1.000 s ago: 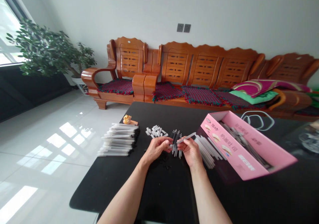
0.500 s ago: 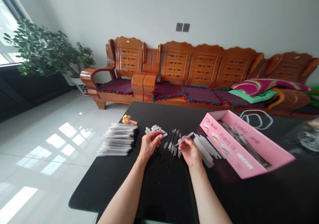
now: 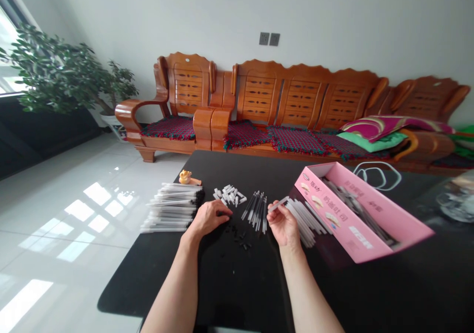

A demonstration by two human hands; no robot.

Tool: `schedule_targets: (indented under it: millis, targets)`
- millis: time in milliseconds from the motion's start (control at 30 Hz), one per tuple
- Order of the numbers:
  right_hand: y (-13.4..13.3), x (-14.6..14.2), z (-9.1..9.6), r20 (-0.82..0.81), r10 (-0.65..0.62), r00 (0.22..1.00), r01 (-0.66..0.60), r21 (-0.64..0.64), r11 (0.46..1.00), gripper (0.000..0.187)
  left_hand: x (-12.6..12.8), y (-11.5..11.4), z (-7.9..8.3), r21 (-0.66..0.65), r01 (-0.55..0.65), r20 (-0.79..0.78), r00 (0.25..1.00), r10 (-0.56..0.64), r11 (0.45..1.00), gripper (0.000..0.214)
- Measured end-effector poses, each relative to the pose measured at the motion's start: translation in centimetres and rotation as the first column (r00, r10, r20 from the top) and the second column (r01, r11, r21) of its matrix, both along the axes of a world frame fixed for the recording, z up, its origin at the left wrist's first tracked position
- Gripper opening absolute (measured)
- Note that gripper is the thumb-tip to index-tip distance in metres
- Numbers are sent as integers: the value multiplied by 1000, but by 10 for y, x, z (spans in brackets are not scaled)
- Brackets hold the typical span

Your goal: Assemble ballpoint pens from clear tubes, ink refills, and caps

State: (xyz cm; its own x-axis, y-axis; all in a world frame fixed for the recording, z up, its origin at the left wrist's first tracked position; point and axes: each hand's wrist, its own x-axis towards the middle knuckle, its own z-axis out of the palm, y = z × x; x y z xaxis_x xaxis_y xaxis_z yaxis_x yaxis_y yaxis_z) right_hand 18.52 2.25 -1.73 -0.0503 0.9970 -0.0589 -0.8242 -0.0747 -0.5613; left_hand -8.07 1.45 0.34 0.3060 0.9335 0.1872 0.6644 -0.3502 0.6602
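My right hand [image 3: 283, 224] is closed on a translucent white pen barrel [image 3: 278, 203], which tilts up to the right. My left hand [image 3: 210, 218] is lowered to the table with its fingers drawn together beside scattered small black plugs [image 3: 237, 239]; whatever is between the fingertips is hidden. Just beyond it lies a heap of short white caps [image 3: 229, 195]. Between my hands rests a fan of pen refills [image 3: 255, 210] with dark ink. More translucent barrels [image 3: 304, 219] lie right of my right hand. Left of my left hand is a stack of white pens [image 3: 172, 209] with black ends.
A pink box [image 3: 342, 219] holding dark and grey sticks stands on the right of the black table [image 3: 148, 278]. A small yellow figurine [image 3: 185, 176] is behind the pen stack. At the back right are a white cable loop [image 3: 385, 164] and a wooden sofa [image 3: 259, 96].
My left hand has moved left and down from near the white caps to the black plugs, uncovering the caps. My right hand still holds the barrel in nearly the same place.
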Motion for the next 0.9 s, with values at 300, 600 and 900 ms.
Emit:
schedule_targets:
  millis: [300,600,900]
  targets:
    - [0,-1,-3,40,-15,999,16,-20,1000,10,13,-1,-1,31,-36,70,997,34,999,13]
    - [-5,-12,-6,122,100,987,-111,88,990,14,47,-6,4,-234,46,677,725,129,971,28]
    - [-11,-23,5,221,80,972,-99,78,992,17,55,-9,7,-381,212,847,470,248,900,38]
